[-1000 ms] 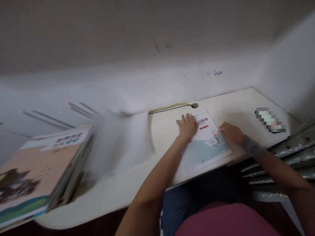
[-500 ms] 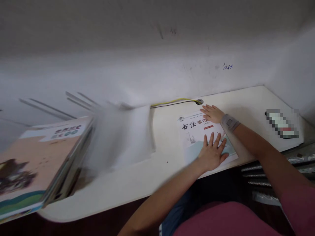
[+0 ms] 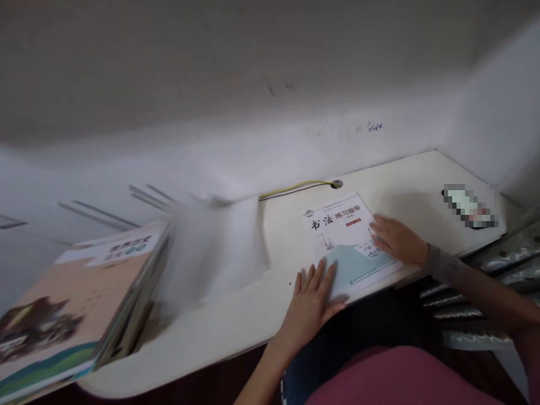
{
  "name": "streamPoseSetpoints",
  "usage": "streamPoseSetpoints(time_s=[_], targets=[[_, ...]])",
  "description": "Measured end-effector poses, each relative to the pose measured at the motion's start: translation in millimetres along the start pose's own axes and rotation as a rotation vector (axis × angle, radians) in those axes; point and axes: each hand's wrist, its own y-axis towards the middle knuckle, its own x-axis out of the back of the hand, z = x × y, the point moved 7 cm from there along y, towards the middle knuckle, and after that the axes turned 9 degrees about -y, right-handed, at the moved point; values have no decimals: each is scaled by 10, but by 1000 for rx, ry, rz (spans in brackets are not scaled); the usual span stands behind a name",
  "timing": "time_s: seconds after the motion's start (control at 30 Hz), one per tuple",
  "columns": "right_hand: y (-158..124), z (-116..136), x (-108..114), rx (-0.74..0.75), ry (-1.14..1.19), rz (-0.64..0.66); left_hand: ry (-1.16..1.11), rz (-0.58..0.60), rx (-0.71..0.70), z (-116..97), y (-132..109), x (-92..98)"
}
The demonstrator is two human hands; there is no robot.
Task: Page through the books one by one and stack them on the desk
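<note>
A thin white and teal calligraphy workbook (image 3: pixel 346 236) lies closed and flat near the front edge of the white desk (image 3: pixel 185 346). At its lower left corner rests my left hand (image 3: pixel 310 301), fingers spread, the fingertips on the cover's edge. My right hand (image 3: pixel 396 239), a grey band around the wrist, lies along the right edge of the workbook with its fingers stretched out over the cover's margin. Neither hand grips anything.
Left on the desk is a stack of books (image 3: pixel 97 281), a history textbook on top. Beside it stand blurred white sheets (image 3: pixel 219 253). A yellow cable (image 3: pixel 295 187) runs into a round desk hole. A phone with a pixelated screen (image 3: pixel 470 208) lies at the right.
My left hand has slid left and down from the middle of the cover to its lower left corner. My right hand has moved from the top right down to the right edge.
</note>
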Motion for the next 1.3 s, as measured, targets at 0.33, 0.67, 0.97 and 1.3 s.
streamPoseSetpoints(time_s=[0.33,0.67,0.97,1.3], targets=[[-780,-713,-161,-374,-291,115,-18,33,-142,-467,1195,-159],[-861,-1888,-170,-666,-532,65,-82,54,-153,-1032,2377,-284],[-866,-2215,-251,-752,-549,132,-113,21,-99,-1141,2568,-374],[-393,-1016,89,-410,-419,-5,-138,-67,-166,-971,2085,-82]])
